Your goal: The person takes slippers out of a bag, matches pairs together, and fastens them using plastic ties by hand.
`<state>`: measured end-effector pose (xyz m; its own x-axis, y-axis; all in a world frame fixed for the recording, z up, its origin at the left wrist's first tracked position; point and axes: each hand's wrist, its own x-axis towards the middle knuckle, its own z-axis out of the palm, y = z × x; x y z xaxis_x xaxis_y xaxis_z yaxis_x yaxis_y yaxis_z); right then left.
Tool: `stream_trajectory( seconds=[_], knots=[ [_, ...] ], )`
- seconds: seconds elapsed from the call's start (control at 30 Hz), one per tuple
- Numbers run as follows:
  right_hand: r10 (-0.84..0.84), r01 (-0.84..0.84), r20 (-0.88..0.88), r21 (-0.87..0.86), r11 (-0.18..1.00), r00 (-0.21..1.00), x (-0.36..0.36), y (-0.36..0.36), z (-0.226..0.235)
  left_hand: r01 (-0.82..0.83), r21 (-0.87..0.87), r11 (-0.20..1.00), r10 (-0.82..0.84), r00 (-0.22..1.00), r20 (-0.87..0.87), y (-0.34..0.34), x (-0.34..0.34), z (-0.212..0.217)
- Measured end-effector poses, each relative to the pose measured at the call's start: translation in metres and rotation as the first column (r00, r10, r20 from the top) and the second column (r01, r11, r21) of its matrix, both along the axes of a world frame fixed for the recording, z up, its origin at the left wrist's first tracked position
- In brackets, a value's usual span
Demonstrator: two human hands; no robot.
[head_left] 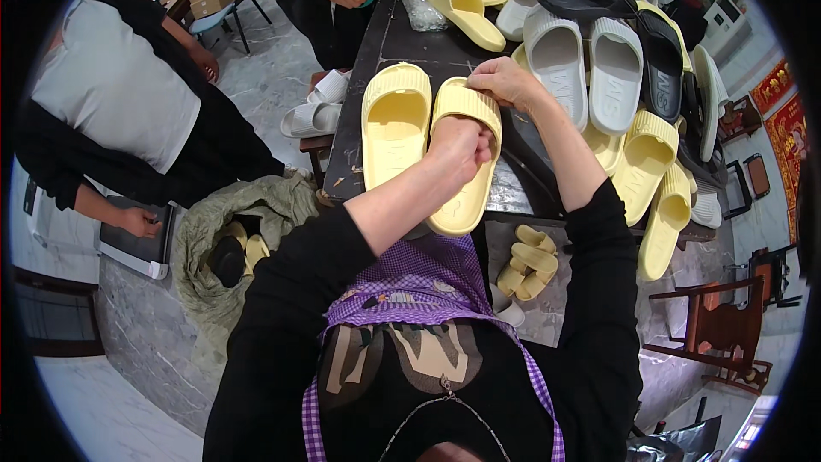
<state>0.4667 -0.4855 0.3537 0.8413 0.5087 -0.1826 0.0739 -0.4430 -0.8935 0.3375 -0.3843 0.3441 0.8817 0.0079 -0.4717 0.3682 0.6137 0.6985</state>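
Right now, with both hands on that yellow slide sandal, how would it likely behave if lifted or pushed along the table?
The yellow slide sandal looks thick and foamy, so probably light and slightly bendy. Its flat sole on the dark table suggests sliding, not rolling. The left hand sits under the strap and the right hand holds the toe end, so gripping seems easy.

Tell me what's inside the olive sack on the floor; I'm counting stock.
In the open sack a few yellow slippers and a black one show at the mouth. Anything deeper is hidden by the folded cloth and those on top.
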Motion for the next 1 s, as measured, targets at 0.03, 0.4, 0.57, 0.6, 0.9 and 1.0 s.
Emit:
stream_trajectory(
  seconds=[0.03,0.4,0.57,0.6,0.9,1.0],
  knots=[
    [0.004,-0.004,0.000,-0.002,1.000,1.000,0.001,-0.002,-0.001,0.095,-0.015,0.995,-0.094,0.992,0.088,0.006,-0.007,-0.003],
    [-0.211,0.198,0.094,0.126,0.972,0.973,0.002,0.002,-0.003,0.152,-0.078,0.985,-0.094,0.863,0.497,0.078,-0.053,0.008],
    [-0.217,0.201,0.255,0.088,0.976,0.942,0.002,0.001,-0.015,0.100,0.014,0.995,-0.087,0.775,0.626,0.084,-0.046,0.011],
    [-0.210,0.192,0.282,0.089,0.977,0.936,0.001,0.000,-0.019,0.073,0.036,0.997,-0.080,0.776,0.625,0.084,-0.045,0.011],
    [-0.182,0.166,0.391,0.077,0.983,0.902,-0.006,-0.004,-0.018,-0.010,0.041,0.999,-0.022,0.716,0.697,0.088,-0.041,0.017],
    [-0.188,0.183,0.426,0.053,0.982,0.885,-0.009,-0.007,-0.010,-0.084,0.136,0.987,-0.044,0.675,0.737,0.090,-0.035,0.021]
  ],
)
